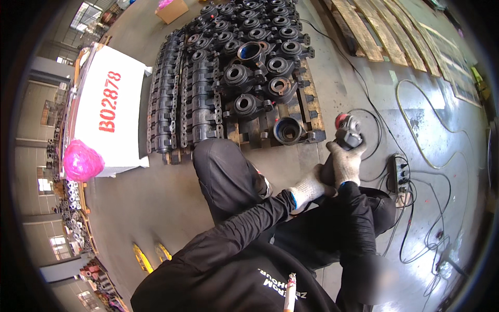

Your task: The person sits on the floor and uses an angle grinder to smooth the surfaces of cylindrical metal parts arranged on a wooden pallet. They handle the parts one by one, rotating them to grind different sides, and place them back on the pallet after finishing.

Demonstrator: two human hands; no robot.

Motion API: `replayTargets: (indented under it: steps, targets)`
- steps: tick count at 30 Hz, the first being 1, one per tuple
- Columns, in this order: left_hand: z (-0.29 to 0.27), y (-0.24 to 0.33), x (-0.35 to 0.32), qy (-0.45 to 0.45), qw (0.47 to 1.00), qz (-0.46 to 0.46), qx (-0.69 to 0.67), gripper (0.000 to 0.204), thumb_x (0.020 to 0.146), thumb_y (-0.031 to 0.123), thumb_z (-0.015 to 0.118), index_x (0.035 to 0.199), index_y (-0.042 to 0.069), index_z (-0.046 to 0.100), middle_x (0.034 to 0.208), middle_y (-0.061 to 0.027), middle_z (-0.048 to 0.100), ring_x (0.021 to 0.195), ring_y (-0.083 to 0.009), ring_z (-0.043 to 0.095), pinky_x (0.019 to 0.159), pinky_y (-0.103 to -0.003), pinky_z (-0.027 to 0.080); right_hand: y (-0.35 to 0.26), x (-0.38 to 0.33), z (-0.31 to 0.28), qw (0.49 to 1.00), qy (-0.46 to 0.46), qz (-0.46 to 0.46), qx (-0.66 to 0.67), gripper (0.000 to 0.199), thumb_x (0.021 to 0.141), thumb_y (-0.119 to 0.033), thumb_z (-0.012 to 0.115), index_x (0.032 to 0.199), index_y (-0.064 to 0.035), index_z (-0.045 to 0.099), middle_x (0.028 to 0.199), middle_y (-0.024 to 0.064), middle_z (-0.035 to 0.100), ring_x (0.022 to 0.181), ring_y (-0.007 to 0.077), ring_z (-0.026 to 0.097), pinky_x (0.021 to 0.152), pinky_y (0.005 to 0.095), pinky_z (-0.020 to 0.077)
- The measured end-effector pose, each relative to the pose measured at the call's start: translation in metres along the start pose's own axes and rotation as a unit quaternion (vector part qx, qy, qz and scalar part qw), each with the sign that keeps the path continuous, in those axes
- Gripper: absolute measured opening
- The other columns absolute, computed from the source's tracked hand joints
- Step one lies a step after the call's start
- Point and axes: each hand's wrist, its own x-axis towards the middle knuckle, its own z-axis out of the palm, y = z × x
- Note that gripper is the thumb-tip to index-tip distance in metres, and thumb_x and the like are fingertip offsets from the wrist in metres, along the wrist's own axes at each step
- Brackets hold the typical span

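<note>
Dark cast-metal bearing housings (244, 73) are stacked on a wooden pallet (311, 106) set on the grey concrete floor (156, 197) at twelve o'clock.

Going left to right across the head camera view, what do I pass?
Pink bag → white box → pallet of dark metal castings → left hand → right hand holding the grinder → power strip

So the pallet (312, 112) loaded with cast housings (244, 57) sits on the floor straight ahead, with a big box (112, 104) just left of it. Right of the pallet there's a power strip (400, 174) among cables (431, 156), and more pallets (379, 31) sit further back right.
</note>
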Motion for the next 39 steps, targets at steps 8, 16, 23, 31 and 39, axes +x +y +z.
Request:
replayTargets:
  steps: [8,16,23,31,39]
  targets:
    - [-0.006,-0.146,0.049,0.067,0.884,0.078,0.455,0.047,0.1,0.048,0.055,0.12,0.006,0.062,0.122,-0.0097,0.072,0.121,-0.0266,0.061,0.105,-0.033,0.039,0.071,-0.029,0.065,0.999,0.004,0.019,-0.029,0.1,0.077,-0.018,0.083,0.155,-0.0033,0.022,0.134,0.0274,0.059,0.122,0.0365,0.062,0.107,0.0424,0.0479]
    - [-0.017,-0.188,0.072,0.087,0.939,0.053,0.329,0.055,0.095,0.04,0.068,0.127,-0.002,0.055,0.129,-0.015,0.067,0.122,-0.0306,0.062,0.104,-0.036,0.044,0.088,-0.02,0.08,1.0,-0.014,0.018,0.005,0.101,0.074,-0.021,0.086,0.153,-0.0019,0.027,0.136,0.024,0.057,0.123,0.0357,0.06,0.108,0.0428,0.0455]
    - [-0.012,-0.161,0.059,0.178,0.958,0.07,0.215,0.069,0.078,0.038,0.084,0.122,-0.004,0.051,0.109,-0.0294,0.07,0.109,-0.0427,0.069,0.089,-0.049,0.055,0.081,-0.018,0.076,0.998,0.029,0.039,-0.051,0.104,0.078,-0.033,0.085,0.155,-0.0006,0.024,0.14,0.0281,0.056,0.13,0.0385,0.057,0.112,0.0439,0.0417]
    - [-0.015,-0.128,0.052,-0.005,0.957,0.099,0.271,0.061,0.097,0.044,0.062,0.14,0.002,0.05,0.139,-0.0182,0.063,0.133,-0.0324,0.055,0.113,-0.04,0.038,0.091,-0.004,0.075,0.998,0.001,0.004,-0.055,0.094,0.088,-0.039,0.081,0.157,-0.0088,0.024,0.136,0.0312,0.059,0.126,0.0399,0.062,0.106,0.044,0.0484]
    - [-0.016,-0.126,0.061,-0.007,0.857,0.132,0.498,0.063,0.099,0.048,0.056,0.143,0.003,0.05,0.139,-0.0188,0.062,0.135,-0.0332,0.052,0.116,-0.041,0.035,0.075,-0.005,0.087,0.992,-0.035,0.003,-0.124,0.09,0.088,-0.037,0.08,0.155,-0.0091,0.026,0.122,0.0302,0.068,0.113,0.0409,0.069,0.098,0.0447,0.0528]
